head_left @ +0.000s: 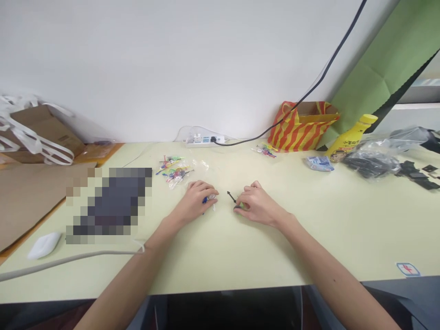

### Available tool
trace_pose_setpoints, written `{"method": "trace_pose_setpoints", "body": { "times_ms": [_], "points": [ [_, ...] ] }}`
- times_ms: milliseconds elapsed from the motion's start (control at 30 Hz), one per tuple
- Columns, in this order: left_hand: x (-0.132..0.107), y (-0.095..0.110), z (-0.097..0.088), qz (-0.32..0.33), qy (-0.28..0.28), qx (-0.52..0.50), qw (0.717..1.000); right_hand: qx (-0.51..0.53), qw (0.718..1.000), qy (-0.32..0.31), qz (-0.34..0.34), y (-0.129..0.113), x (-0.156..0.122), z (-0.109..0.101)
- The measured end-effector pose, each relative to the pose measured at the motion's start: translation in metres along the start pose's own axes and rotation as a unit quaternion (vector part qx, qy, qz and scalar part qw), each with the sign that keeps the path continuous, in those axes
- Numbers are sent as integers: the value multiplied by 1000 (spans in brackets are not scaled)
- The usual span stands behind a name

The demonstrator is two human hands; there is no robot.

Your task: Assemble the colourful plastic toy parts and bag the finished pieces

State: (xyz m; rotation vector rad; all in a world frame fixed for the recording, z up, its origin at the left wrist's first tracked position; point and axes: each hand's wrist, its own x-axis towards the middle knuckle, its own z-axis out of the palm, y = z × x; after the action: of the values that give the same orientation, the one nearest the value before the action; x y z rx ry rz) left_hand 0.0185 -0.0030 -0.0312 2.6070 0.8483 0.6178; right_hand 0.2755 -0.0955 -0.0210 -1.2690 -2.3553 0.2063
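Observation:
My left hand (197, 198) is closed, thumb and fingers pinching small blue and white plastic pieces (212, 197) just above the table or resting on it; I cannot tell which. Opposite it, my right hand (256, 204) grips a small black and green plastic piece (231, 196), whose black arrow-shaped tip sticks out toward the left hand. The fingers hide most of both items. Beyond the left hand lie colourful small plastic pieces (178, 174) by thin clear wrapping. Another little colourful bunch (265, 150) is farther back on the right.
A power strip (205, 141) lies along the wall, its black cable (254, 137) rising rightward. At the right stand a striped bag (299, 130) and a yellow bottle (350, 140), near bagged black parts (371, 164). A blurred dark object (110, 201) and a white case (44, 245) sit left.

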Motion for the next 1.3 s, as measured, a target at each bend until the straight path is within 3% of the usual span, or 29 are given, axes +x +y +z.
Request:
{"method": "trace_pose_setpoints", "body": {
  "times_ms": [200,400,633,700,767,867,1033,1300],
  "points": [
    [-1,19,-10,44,23,-15,999,83,995,41,27,-3,3,9],
    [-1,36,-1,110,19,-36,993,166,975,114,91,-17,9,15],
    [-1,41,1,107,20,-54,993,296,944,77,126,-16,7,5],
    [-2,40,-1,92,31,-60,993,242,955,113,129,-9,5,4],
    [-2,38,-3,80,37,-58,994,115,974,154,121,-1,3,6],
    [-3,33,-5,72,46,-55,995,-13,986,143,82,7,1,12],
    [-4,31,-7,75,50,-48,995,-52,993,81,64,4,3,24],
    [-5,31,-5,83,70,-29,994,-54,987,64,136,-3,8,34]
  ]
}}
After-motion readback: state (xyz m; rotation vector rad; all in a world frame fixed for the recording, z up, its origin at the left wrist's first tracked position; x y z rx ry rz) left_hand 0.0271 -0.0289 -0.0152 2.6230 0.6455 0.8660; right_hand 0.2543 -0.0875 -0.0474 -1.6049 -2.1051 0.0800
